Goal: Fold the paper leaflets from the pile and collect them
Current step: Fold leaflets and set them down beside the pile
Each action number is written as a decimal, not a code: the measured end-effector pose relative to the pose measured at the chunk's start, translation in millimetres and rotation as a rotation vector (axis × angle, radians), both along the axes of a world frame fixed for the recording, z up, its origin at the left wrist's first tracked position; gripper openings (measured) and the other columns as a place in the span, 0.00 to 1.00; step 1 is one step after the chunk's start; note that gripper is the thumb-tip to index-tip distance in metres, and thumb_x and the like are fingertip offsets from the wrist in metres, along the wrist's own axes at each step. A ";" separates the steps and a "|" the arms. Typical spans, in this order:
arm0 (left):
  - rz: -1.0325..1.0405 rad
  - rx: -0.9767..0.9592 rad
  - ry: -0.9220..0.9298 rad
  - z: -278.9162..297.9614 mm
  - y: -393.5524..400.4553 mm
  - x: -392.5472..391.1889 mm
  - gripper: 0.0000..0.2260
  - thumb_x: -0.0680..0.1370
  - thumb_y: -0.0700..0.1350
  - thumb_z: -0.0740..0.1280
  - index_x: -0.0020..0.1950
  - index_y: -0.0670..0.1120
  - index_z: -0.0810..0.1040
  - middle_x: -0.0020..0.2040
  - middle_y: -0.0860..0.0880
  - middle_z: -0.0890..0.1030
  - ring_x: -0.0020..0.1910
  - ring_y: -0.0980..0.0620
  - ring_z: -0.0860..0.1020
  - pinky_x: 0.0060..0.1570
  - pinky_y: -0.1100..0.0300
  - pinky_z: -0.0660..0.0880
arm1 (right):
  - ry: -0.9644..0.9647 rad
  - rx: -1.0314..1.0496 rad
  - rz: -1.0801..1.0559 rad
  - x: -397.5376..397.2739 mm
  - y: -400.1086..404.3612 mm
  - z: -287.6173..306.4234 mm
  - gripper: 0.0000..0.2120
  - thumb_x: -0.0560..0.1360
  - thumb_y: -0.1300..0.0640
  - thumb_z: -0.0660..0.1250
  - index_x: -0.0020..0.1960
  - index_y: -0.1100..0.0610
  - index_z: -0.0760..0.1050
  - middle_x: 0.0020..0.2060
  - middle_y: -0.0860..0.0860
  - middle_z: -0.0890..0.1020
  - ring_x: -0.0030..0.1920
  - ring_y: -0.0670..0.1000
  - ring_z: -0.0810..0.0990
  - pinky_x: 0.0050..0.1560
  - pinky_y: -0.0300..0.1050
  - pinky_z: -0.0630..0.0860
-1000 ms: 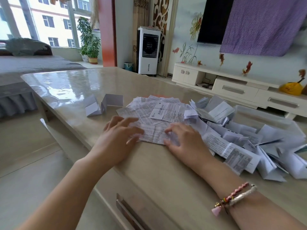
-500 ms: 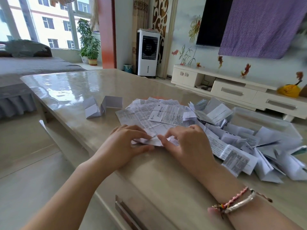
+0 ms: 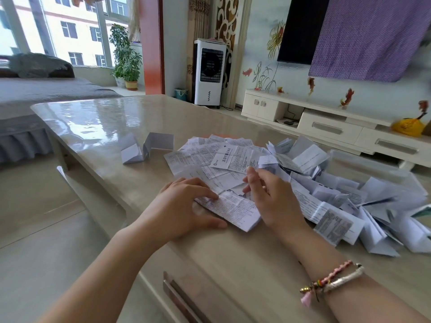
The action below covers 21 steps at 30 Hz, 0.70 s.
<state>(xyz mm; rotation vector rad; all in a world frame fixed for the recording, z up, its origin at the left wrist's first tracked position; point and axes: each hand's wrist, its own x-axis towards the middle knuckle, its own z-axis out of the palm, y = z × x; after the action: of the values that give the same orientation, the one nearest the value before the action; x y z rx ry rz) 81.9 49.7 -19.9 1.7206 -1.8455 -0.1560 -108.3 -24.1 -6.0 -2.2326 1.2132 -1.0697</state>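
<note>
Left hand (image 3: 184, 206) pins the half-folded leaflet (image 3: 233, 209) flat on the counter (image 3: 245, 264) while the right hand (image 3: 271, 197), fingers loose, hovers beside it; crease firmly along the fold, edges aligned.

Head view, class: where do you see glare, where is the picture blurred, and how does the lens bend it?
Head view: window glare gleams on the far left of the table; the purple cloth and yellow bag at the right edge are smeared; straight window frames lean, a wide-angle bend; the leaflet under the left hand prints sharp.
</note>
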 end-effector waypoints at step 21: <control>0.191 0.019 0.536 4.7 -5.6 -7.8 0.30 0.72 0.44 0.74 0.69 0.55 0.66 0.33 0.57 0.83 0.34 0.62 0.78 0.43 0.67 0.70 | -0.131 0.133 0.330 2.8 2.4 0.1 0.10 0.75 0.61 0.66 0.51 0.50 0.82 0.53 0.40 0.81 0.58 0.35 0.75 0.59 0.31 0.69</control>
<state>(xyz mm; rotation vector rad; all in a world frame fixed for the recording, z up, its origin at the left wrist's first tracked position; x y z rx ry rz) 74.1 44.2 -15.2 1.6531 -1.2875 -0.5044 -105.5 -21.7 -5.9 -2.1280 0.8008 -0.9567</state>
